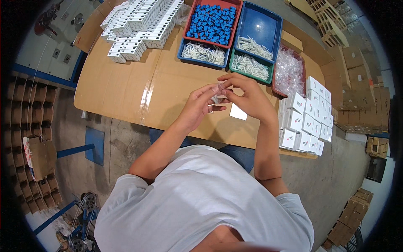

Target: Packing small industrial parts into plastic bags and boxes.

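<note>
Above the cardboard-topped table, my left hand point(197, 105) and my right hand point(248, 95) meet with fingers closed on a small clear plastic piece point(216, 98). It looks like the clear plastic in the dark red tray, but its exact shape is partly hidden by my fingers. A white flat box or card point(238, 112) lies on the table just below my right hand. Under my left fingers a small edge of something pale shows, too covered to name.
Ahead stand a red tray point(230, 43) of blue parts, a blue tray point(258, 21) and a green tray point(268, 81) of small white parts, and a dark red tray point(303, 59) of clear plastic. White boxes point(308, 119) are stacked right, more boxes point(138, 25) far left.
</note>
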Action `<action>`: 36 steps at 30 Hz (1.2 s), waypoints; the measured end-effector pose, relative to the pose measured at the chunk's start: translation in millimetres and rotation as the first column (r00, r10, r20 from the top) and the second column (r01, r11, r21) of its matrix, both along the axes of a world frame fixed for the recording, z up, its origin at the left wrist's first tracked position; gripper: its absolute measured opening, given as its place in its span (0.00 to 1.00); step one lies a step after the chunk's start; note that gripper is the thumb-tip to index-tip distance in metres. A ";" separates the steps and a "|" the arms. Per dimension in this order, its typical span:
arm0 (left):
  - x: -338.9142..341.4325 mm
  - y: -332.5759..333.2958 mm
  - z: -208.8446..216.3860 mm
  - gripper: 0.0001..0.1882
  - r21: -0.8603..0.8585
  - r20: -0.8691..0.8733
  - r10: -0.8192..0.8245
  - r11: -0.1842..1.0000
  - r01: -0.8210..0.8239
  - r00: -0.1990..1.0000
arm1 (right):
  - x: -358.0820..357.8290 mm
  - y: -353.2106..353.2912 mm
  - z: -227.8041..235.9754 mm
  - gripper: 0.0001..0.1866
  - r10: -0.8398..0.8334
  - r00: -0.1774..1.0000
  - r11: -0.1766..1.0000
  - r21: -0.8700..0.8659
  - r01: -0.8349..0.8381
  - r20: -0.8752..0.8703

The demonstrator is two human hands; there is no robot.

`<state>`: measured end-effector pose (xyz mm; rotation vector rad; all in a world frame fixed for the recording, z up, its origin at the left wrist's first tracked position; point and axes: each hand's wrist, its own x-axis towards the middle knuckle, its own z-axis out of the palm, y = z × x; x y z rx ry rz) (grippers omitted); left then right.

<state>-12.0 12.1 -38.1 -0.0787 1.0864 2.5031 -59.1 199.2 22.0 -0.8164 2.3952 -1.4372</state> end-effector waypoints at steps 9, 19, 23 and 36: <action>-3.5 4.8 -13.8 0.17 -0.256 -0.113 0.080 0.961 -0.107 0.990 | -2.0 11.7 3.9 0.09 -0.150 0.988 0.986 0.067 0.153 -0.041; 0.9 19.3 4.2 0.32 -0.506 -0.705 0.121 0.605 -0.615 0.699 | 10.9 8.5 -9.5 0.07 -0.178 0.980 0.975 -0.116 0.188 0.091; -2.5 16.1 -5.8 0.29 -0.583 -0.723 -0.002 0.538 -0.609 0.690 | 15.9 5.4 -14.3 0.07 -0.132 0.987 0.977 -0.159 0.145 0.090; -3.5 15.8 -10.3 0.22 -0.571 -0.746 -0.035 0.549 -0.611 0.665 | 19.3 3.7 -18.6 0.11 -0.223 0.942 0.956 -0.135 0.262 0.251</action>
